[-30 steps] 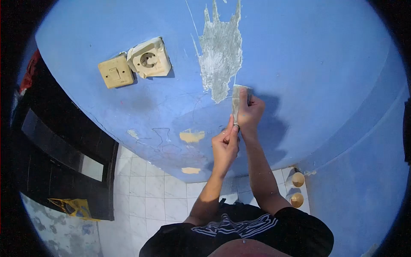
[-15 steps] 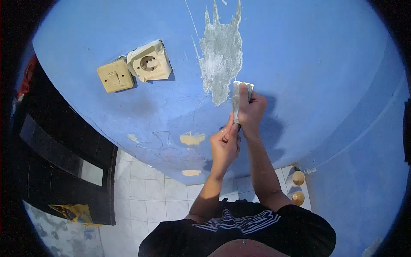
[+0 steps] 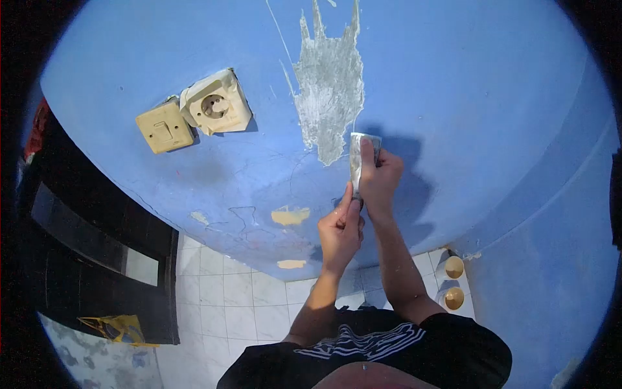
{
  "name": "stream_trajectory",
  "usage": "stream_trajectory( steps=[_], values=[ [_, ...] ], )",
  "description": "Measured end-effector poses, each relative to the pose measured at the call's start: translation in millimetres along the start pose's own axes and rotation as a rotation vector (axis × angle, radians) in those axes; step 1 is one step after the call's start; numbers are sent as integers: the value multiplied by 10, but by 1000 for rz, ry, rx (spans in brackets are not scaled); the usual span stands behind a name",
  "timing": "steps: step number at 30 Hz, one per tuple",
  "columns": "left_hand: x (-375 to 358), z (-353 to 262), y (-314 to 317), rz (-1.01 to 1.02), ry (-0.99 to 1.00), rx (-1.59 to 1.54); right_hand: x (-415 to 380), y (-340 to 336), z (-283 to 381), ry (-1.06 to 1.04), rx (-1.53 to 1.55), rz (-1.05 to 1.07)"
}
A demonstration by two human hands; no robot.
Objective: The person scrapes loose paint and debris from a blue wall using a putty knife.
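Note:
Both hands grip one scraper (image 3: 356,155), a flat metal blade with pale residue on it, tilted up against or close over the blue wall (image 3: 466,129). My right hand (image 3: 381,178) is closed around the blade from the right, thumb flat along its face. Lower down, my left hand (image 3: 341,233) is closed at the scraper's bottom end, with the index finger pointing up beside it. Just above and left of the blade edge is a bare grey patch (image 3: 329,91) with ragged edges, where paint is gone.
A loose-hanging wall socket (image 3: 217,104) and a yellowed light switch (image 3: 164,126) are left of the patch. Below are small cream bare spots (image 3: 290,216). Two round tan containers (image 3: 454,298) stand on the white tiled floor (image 3: 223,292) at right. A dark door (image 3: 97,259) is at left.
The view has shifted slightly, so the wall sits lower and further left. The scraper and both hands are a little lower against the patch; both grips are unchanged.

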State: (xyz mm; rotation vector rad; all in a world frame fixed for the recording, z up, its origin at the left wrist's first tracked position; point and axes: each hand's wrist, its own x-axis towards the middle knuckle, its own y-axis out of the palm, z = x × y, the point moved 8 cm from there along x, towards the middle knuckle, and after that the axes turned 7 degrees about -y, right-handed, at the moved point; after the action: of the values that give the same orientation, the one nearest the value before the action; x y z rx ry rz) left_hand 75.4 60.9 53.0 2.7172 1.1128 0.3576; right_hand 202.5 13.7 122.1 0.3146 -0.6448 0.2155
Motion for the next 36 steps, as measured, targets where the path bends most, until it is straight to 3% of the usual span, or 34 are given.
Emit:
stream_trajectory(
  steps=[6,9,14,17,23,26,30,36],
  values=[
    [-10,-74,28,-3,-10,21,24,-14,22,-26,-21,-9],
    [-58,-27,1,-26,-47,-10,-47,-23,-72,68,1,-4],
    [12,-85,75,-10,-70,-71,94,-12,141,-92,-76,-2],
    [-23,0,8,-31,-39,-23,-5,-14,-41,11,-7,-21],
    [12,-140,80,-17,-135,-77,112,-6,145,-112,-121,7],
    [-26,39,10,-45,-55,-69,-9,-16,57,-19,-3,31],
    [-41,19,3,-48,-112,-31,-17,-61,23,-100,-117,-5],
    [-20,-134,75,-45,-78,-35,112,-10,115,-109,-20,32]
  ],
)
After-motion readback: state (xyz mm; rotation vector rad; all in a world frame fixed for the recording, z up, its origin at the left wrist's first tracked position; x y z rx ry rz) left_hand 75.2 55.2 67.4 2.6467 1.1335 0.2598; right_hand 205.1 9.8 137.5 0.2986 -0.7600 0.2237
